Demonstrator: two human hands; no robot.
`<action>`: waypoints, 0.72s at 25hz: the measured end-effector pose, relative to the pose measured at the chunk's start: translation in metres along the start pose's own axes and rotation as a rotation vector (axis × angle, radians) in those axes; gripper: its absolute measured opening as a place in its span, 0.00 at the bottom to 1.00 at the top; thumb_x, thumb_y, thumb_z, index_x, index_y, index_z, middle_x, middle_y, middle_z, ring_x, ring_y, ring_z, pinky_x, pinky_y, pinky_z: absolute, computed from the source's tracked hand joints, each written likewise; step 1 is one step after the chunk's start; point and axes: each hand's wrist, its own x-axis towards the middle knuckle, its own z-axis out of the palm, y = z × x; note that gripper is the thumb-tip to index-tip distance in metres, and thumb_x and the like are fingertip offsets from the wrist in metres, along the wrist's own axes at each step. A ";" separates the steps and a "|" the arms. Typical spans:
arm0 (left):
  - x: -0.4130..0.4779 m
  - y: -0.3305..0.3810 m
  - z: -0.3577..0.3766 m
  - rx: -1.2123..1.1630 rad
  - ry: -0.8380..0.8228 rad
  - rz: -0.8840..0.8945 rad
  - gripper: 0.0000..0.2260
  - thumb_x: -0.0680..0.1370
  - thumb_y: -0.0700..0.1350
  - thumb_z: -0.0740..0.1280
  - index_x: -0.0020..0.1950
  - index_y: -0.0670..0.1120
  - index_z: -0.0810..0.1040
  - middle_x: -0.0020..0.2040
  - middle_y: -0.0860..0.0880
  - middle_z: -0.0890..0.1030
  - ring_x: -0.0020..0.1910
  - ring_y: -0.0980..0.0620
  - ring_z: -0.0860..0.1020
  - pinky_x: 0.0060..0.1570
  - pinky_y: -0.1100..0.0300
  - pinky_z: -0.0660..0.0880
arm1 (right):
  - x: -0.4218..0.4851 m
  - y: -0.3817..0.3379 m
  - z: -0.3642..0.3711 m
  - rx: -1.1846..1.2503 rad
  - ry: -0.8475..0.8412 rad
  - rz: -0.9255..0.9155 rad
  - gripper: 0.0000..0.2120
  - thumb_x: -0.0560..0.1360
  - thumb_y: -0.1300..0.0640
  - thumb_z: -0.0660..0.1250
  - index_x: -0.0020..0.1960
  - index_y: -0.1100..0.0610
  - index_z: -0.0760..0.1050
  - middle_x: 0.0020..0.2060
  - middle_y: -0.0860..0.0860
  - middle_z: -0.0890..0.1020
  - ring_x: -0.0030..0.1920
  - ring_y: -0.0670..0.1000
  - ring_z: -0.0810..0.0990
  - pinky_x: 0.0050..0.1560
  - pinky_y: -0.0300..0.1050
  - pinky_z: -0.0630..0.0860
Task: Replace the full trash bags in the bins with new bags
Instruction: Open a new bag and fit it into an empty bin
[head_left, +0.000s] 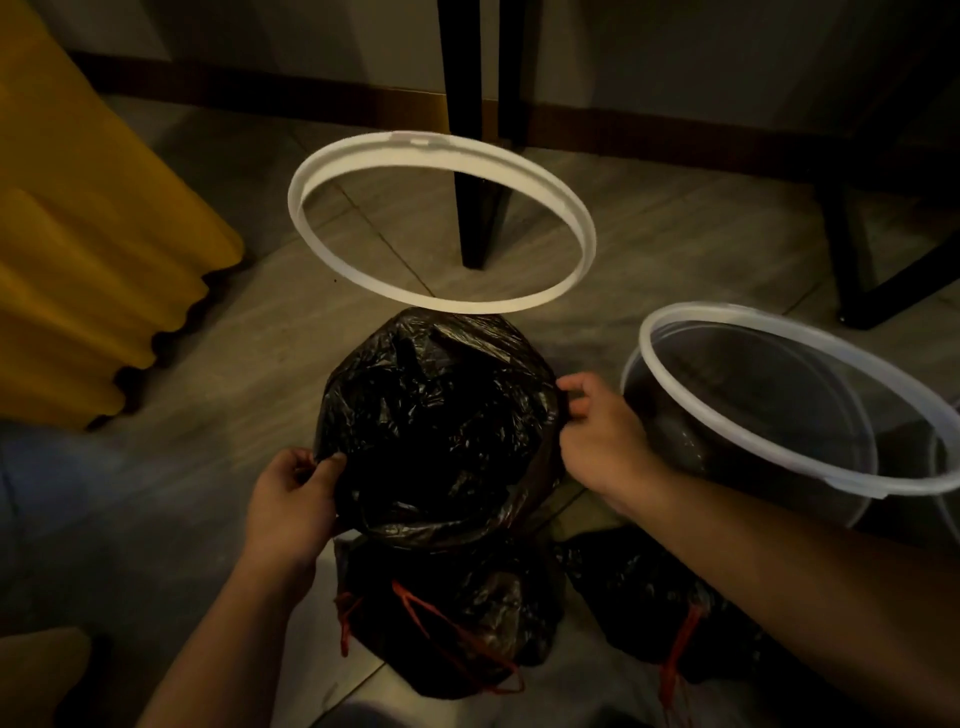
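Dim tiled floor (208, 338); my left hand (291, 499) and right hand (597, 431) each pinch the new black bag (441, 415) at its edge, stretching it over the hidden bin. White ring (467, 303) waits behind for clamping, I guess.

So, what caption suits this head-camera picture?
The left hand and right hand grip a black trash bag, white ring beyond, two tied bags in front.

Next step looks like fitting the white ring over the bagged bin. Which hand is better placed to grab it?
Probably the right hand: it pinches the black bag farther forward, closer to the white ring than the left hand.
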 end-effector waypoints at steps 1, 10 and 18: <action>0.002 -0.001 -0.001 0.003 0.015 0.010 0.06 0.83 0.43 0.69 0.47 0.45 0.76 0.47 0.40 0.84 0.42 0.45 0.84 0.36 0.51 0.81 | -0.002 0.005 0.005 0.014 -0.013 0.039 0.19 0.75 0.64 0.66 0.58 0.41 0.76 0.49 0.45 0.85 0.51 0.51 0.84 0.55 0.52 0.83; 0.000 -0.001 -0.002 -0.022 0.009 0.020 0.05 0.83 0.44 0.69 0.52 0.43 0.78 0.45 0.41 0.85 0.40 0.46 0.85 0.32 0.53 0.82 | -0.038 0.024 0.025 0.411 -0.011 0.274 0.17 0.69 0.29 0.66 0.53 0.34 0.76 0.52 0.49 0.85 0.46 0.55 0.89 0.48 0.61 0.86; -0.002 -0.001 -0.001 -0.074 -0.007 0.005 0.07 0.83 0.46 0.69 0.54 0.41 0.77 0.50 0.41 0.83 0.47 0.45 0.84 0.33 0.54 0.82 | -0.035 0.049 0.021 0.345 0.020 0.186 0.03 0.75 0.50 0.69 0.45 0.48 0.81 0.39 0.56 0.87 0.40 0.58 0.88 0.48 0.61 0.86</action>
